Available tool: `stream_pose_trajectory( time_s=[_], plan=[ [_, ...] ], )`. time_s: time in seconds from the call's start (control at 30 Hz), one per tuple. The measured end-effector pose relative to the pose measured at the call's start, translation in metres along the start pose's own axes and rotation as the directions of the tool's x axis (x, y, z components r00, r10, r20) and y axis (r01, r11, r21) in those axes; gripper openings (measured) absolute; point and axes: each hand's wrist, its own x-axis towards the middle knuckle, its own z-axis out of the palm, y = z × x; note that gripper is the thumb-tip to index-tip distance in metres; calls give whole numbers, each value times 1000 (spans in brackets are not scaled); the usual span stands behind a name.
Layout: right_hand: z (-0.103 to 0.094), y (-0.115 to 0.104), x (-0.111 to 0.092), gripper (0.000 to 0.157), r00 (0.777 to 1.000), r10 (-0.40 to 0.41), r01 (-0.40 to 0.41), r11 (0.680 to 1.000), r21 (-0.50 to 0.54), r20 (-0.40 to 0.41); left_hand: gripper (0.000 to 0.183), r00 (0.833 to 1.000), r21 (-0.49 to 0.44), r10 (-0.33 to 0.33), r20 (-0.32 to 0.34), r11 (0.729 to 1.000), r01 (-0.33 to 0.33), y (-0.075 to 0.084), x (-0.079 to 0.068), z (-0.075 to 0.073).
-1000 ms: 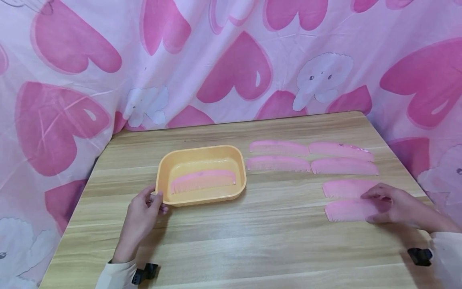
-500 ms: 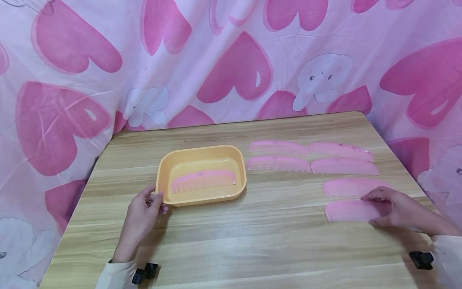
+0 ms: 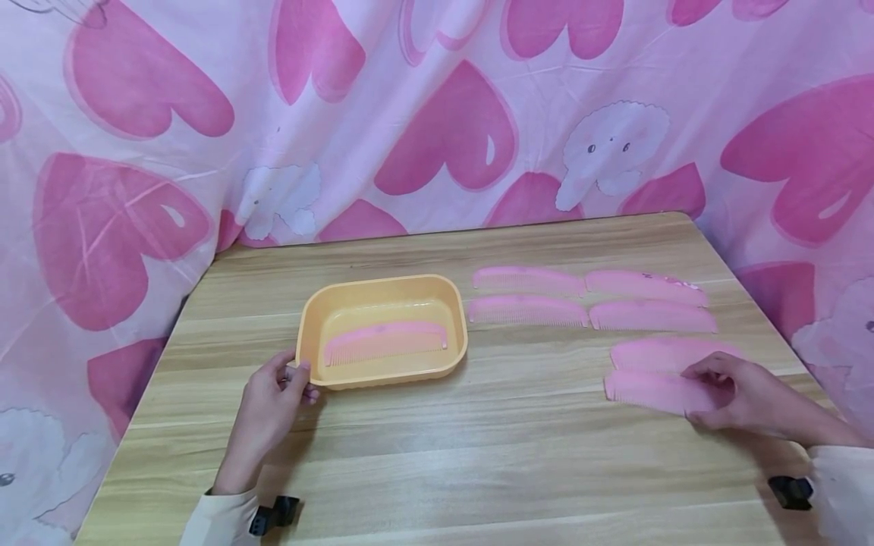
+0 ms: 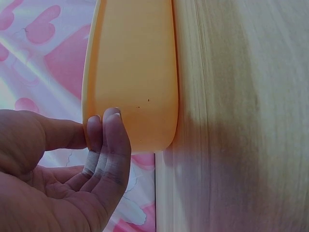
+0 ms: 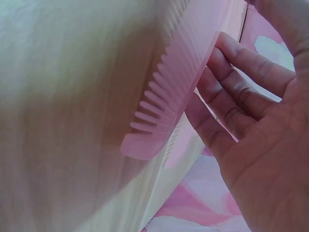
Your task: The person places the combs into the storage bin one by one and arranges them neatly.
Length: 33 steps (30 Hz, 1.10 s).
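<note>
My left hand (image 3: 269, 406) pinches the near left corner of a yellow plastic tray (image 3: 382, 377), thumb on one side of the rim and fingers against the outer wall in the left wrist view. Inside the tray lies one pink comb (image 3: 385, 339). At the right, my right hand (image 3: 761, 398) grips the nearest pink comb (image 3: 655, 390) by its right part. In the right wrist view, that comb (image 5: 166, 101) is tilted, its fingers along the spine and its teeth toward the wood. Just behind it a second pink comb (image 3: 669, 353) lies flat.
Farther back, several pink combs (image 3: 529, 309) lie in two rows to the right of the tray; one back comb (image 3: 645, 284) bears a printed pattern. They rest on a wood-grain table (image 3: 478, 470). A pink heart-print cloth (image 3: 437, 121) hangs behind the table and at its sides.
The comb in my right hand has shifted slightly left and tilted, its left end now overlapping the comb behind it. My left hand and the tray have stayed in place.
</note>
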Motion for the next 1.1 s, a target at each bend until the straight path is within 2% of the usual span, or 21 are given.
stream_pose_trajectory(
  time_s=[0.2,0.37,0.47,0.63,0.83,0.93,1.03,1.1],
  plan=[
    [-4,-5,9,58,1000,16,-16,1000,-16,13,49,1000,14,-5,-3,1000,5,0,1,0],
    [-8,-16,25,56,997,65,-62,996,-63,46,47,1000,-2,5,1,1000,-5,-1,0,0],
    [-9,-23,38,55,996,78,-75,996,-58,53,48,1000,-10,8,2,1000,-8,-1,0,0],
    [-7,-33,63,48,999,15,-15,1000,6,48,48,1000,-14,-6,2,1000,6,0,0,0],
    [-4,-45,95,44,998,-30,31,999,-15,60,48,999,-15,-35,0,999,35,2,0,0],
    [-3,-51,109,45,997,-16,18,1000,-24,79,48,1000,-26,-27,0,999,27,1,0,0],
    [-2,-59,122,45,990,29,-25,999,-26,135,47,1000,-34,-17,1,999,17,0,0,0],
    [-2,-63,130,43,986,29,-25,999,-23,163,48,1000,-32,-15,3,999,15,0,0,0]
  ],
)
